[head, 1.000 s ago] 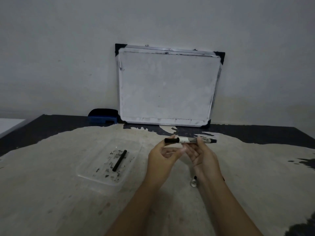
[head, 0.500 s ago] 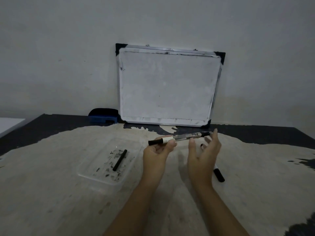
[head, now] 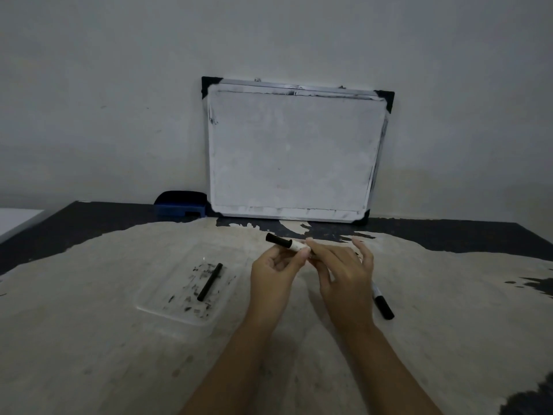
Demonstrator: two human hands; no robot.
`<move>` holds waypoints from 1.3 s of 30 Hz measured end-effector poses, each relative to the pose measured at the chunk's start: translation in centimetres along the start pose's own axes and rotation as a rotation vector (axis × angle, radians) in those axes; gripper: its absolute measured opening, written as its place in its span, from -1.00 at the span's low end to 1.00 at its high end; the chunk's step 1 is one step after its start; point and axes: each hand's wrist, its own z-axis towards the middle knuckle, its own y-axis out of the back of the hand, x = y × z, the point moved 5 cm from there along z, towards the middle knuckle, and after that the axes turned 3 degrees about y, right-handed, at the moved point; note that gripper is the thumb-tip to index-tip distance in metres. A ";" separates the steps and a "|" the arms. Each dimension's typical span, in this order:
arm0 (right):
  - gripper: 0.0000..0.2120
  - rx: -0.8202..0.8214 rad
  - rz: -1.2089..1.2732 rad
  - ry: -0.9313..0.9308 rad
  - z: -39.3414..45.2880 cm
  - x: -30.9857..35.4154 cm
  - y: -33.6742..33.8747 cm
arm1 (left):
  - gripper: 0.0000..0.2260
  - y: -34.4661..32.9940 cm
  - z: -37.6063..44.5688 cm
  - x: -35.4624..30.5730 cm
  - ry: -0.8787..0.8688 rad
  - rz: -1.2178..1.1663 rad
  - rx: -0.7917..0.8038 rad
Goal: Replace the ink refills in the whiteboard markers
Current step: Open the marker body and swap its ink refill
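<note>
White marker point(head: 288, 244) w/ black cap pinched in my L hand point(head: 276, 272); R hand point(head: 344, 272) grips its other end, outer fingers spread. Black refill point(head: 210, 281) lies in clear tray point(head: 155, 304).

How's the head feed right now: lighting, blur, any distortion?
Head view: dim and flat, no glare; soft shadows fall under the hands, left hand and right hand; the marker they hold looks soft; wide-angle bends the whiteboard edges.

Your left hand point(head: 276, 272) and right hand point(head: 344, 271) pinch a whiteboard marker point(head: 284, 243) at frame centre. A black refill point(head: 210, 282) lies in the clear tray point(head: 155, 307), lower left. Another marker point(head: 381, 302) lies right of your wrist.
</note>
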 end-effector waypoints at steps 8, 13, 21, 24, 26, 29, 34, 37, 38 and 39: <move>-0.76 -0.011 -0.055 -0.072 -0.2 -1.0 0.1 | -0.84 1.2 0.6 -1.3 -0.113 0.039 -0.101; -0.74 -0.017 -0.056 -0.129 -0.5 -1.6 0.0 | -0.90 1.9 1.0 -1.7 -0.140 0.102 -0.125; -0.74 -0.049 -0.008 -0.266 -0.9 -2.7 -0.1 | -0.88 4.8 1.4 -8.3 -0.233 0.379 -0.147; -0.73 -0.034 0.004 -0.270 -1.0 -2.6 -0.4 | -0.91 7.1 0.6 -9.6 -0.289 0.537 -0.216; -0.71 -0.019 0.009 -0.259 -1.0 -2.4 -0.5 | -0.92 8.7 0.0 -9.4 -0.275 0.632 -0.266; -0.70 -0.005 0.010 -0.235 -1.0 -2.1 -0.5 | -0.92 11.0 -0.7 -8.4 -0.237 0.793 -0.331; -0.69 0.008 0.012 -0.236 -1.0 -2.1 -0.4 | -0.92 11.9 -0.9 -6.7 -0.237 1.023 -0.274; -0.69 0.017 0.013 -0.234 -1.0 -2.2 -0.5 | -0.92 11.5 -0.5 -6.1 -0.180 1.108 -0.223; -0.69 0.018 0.015 -0.234 -1.0 -2.2 -0.5 | -0.91 11.5 -0.5 -6.0 -0.160 1.124 -0.210; -0.70 0.020 0.016 -0.235 -1.0 -2.2 -0.5 | -0.88 11.4 -0.6 -6.0 -0.152 1.139 -0.196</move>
